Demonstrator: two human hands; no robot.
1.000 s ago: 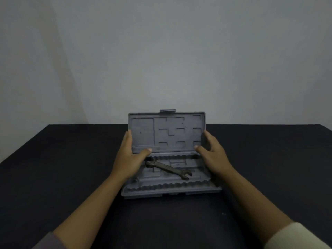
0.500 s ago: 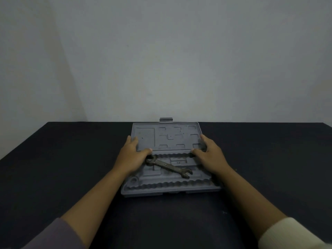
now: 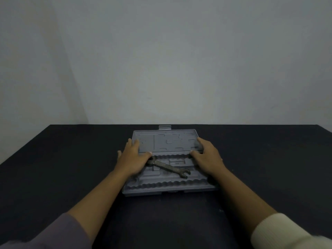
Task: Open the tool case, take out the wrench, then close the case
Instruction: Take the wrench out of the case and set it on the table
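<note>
A grey plastic tool case (image 3: 170,187) lies open on the black table. Its lid (image 3: 167,142) is tipped far back, almost flat, with moulded recesses facing up. A dark metal wrench (image 3: 169,167) lies diagonally in the tray of the case, its left end partly under my left hand. My left hand (image 3: 132,159) grips the lid's left edge, thumb on the inner face. My right hand (image 3: 208,158) holds the lid's right edge the same way.
The black table (image 3: 53,177) stretches wide to both sides and toward me. A plain pale wall stands right behind the table's far edge, close to the lid's latch tab (image 3: 165,127).
The lid has swung from nearly upright down and back to almost flat, with both hands following it. The wrench has stayed in the tray.
</note>
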